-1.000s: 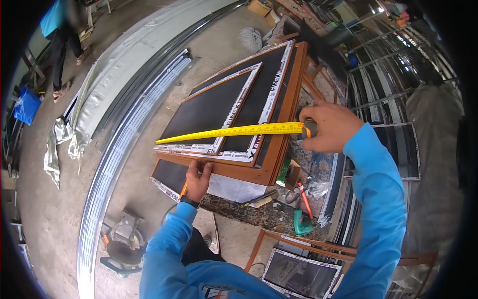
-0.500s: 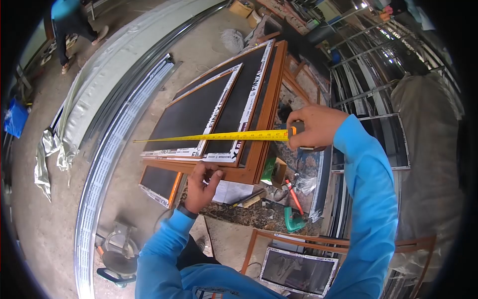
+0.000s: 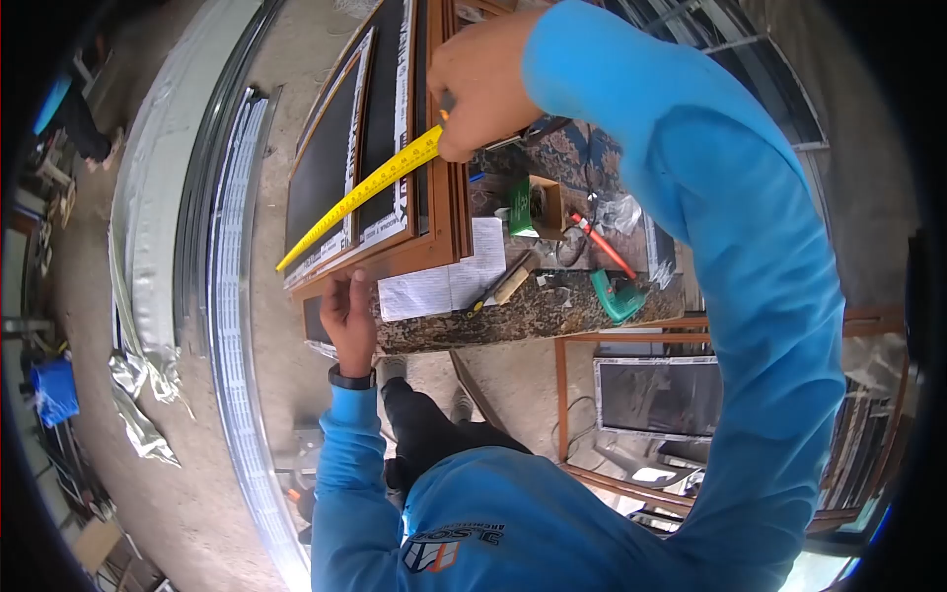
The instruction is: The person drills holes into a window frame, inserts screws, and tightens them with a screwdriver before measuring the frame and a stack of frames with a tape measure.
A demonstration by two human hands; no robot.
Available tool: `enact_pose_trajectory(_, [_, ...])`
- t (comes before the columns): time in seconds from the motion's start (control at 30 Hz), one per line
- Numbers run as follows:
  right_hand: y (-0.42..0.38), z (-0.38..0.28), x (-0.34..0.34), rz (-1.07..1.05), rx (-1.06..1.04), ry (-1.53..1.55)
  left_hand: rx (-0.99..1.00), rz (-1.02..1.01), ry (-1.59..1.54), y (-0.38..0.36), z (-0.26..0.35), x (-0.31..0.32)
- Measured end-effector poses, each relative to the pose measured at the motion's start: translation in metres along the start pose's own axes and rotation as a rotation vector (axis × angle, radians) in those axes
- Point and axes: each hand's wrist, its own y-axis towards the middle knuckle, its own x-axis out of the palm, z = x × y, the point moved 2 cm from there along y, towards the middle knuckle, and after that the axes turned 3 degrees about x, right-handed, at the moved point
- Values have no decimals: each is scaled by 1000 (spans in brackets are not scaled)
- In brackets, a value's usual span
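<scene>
A yellow tape measure stretches slantwise across stacked brown frames with dark panels. My right hand is wrapped round the tape's case, over the right side of the frames; the case is mostly hidden. My left hand has its fingers at the lower edge of the brown frame, thumb up against it, with a dark band at the wrist. The tape's far end lies near the lower left corner of the frames. Printed white strips run along the panel edges.
On the patterned work surface lie written paper sheets, a green box, a red tool and a green tool. Long wrapped profiles lie at left. A person is at the upper left.
The view has tilted and shifted. My right hand and the tape case now appear further up and left, and the tape slants more steeply. My left hand remains at the frame's lower edge.
</scene>
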Motion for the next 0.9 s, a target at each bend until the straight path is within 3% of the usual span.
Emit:
enact_pose_trajectory(0.1, [-19,-14,-14,-58,38,3,9,6,77,2,3,-9])
enact_pose_trajectory(0.27, [-12,10,-15,-76,-189,6,-35,-1,57,7,9,-11])
enact_pose_trajectory(0.47, [-18,-3,-8,25,-16,-27,-103,26,62,15,-8,-11])
enact_pose_trajectory(0.63, [-23,8,-8,16,-43,20,-206,17,46,13,-13,-10])
enact_pose_trajectory(0.73, [-24,4,-4,18,57,11,-101,-27,68,4,-10,-3])
enact_pose_trajectory(0.9, [-13,17,21,106,63,67,-117,-6,-24,-2,-9,7])
